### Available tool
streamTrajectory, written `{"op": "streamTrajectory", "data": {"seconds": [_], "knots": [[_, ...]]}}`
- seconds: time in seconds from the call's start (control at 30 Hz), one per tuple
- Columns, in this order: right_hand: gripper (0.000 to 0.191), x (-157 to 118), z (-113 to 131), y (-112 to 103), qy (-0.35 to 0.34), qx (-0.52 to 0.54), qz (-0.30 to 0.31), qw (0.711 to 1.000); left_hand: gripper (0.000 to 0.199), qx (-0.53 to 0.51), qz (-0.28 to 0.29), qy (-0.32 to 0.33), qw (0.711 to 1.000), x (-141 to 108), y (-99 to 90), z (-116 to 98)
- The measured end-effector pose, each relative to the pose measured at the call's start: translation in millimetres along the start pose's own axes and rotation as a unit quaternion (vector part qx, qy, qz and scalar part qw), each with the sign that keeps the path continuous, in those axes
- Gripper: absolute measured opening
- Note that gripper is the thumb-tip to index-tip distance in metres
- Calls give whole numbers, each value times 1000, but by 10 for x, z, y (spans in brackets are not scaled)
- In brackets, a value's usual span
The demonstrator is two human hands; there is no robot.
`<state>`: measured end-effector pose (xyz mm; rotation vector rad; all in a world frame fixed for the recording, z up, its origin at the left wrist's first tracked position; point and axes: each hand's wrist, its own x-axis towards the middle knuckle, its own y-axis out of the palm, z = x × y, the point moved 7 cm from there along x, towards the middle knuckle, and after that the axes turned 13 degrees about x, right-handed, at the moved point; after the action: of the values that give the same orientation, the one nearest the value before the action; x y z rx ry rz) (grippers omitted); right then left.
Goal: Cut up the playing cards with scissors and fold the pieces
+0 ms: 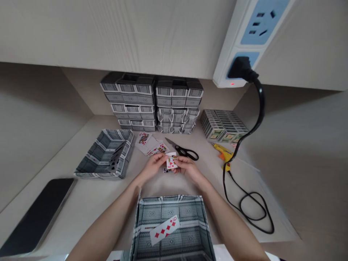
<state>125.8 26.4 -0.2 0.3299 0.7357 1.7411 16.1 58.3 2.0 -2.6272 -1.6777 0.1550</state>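
Observation:
Between my two hands is a king of hearts playing card (pixel 171 161). My left hand (pixel 156 163) pinches its left edge, and my right hand (pixel 187 167) grips its right side. Partly under it, a black king card (pixel 166 170) shows near the tabletop. Just behind my fingers lie black-handled scissors (pixel 185 151), blades toward the upper left. Loose playing cards (pixel 150 144) are spread to the left of them. Close to my body, between my forearms, stands a box made of playing cards (pixel 187 210), with a cut six-of-diamonds-like strip (pixel 165 230) inside.
Stacked card boxes (pixel 136 97) stand against the back wall. An open card tray (pixel 101 152) sits left, behind a black phone (pixel 38 214). Card packs (pixel 223 125), a yellow glue gun (pixel 225 154) and its black cord (pixel 251 217) are right. A power strip (pixel 244 43) hangs above.

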Motion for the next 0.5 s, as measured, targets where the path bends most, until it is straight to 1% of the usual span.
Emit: {"op": "streamTrajectory", "data": {"seconds": [0.1, 0.17, 0.23, 0.3, 0.43, 0.47, 0.5], "knots": [[25, 15, 13, -20, -16, -38, -7, 999, 32, 10, -10, -3, 1000, 13, -18, 11], [27, 24, 60, -24, -51, -95, -22, 994, 32, 27, -19, 0, 999, 14, -37, -11], [29, 19, 115, -22, -95, -172, -42, 980, 30, 54, -21, 8, 998, 7, -37, -48], [30, -2, 156, -16, -135, -259, -61, 954, 27, 80, -30, 19, 996, -8, -37, -82], [31, -70, 197, 28, -197, -417, -79, 884, 19, 149, -85, 32, 985, -44, -72, -102], [32, -81, 200, 41, -205, -435, -78, 873, 17, 166, -96, 35, 981, -51, -79, -106], [32, -86, 201, 47, -207, -440, -77, 870, 17, 177, -103, 39, 978, -55, -82, -112]]}}
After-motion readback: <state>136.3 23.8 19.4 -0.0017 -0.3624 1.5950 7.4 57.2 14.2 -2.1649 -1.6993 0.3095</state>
